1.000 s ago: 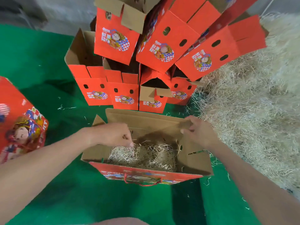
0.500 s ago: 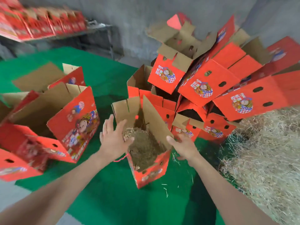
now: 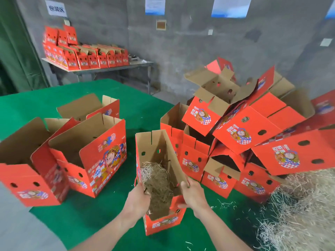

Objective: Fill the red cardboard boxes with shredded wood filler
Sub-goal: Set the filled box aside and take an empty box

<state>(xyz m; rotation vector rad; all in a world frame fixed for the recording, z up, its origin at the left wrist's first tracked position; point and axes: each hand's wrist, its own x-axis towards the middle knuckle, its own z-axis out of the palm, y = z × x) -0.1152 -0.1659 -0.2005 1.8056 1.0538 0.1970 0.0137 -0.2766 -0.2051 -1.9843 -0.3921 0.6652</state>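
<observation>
Head view: box (image 3: 163, 220) is held roughly upright over the mat (image 3: 87, 216), top flaps open, filler (image 3: 155, 178) inside. Left hand (image 3: 135, 198) grips the left wall edge, fingers curled over the rim. Right hand (image 3: 194, 194) grips the right flap edge likewise. Open boxes (image 3: 94, 156) stand apart at left, bare mat between. Box stack (image 3: 244, 134) sits just beside the right flap. Filler heap (image 3: 299, 214) lies at far right.

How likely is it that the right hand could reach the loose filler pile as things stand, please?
Probably yes: the right hand grips the held box, but only green mat with stray strands lies between it and the filler pile.
</observation>
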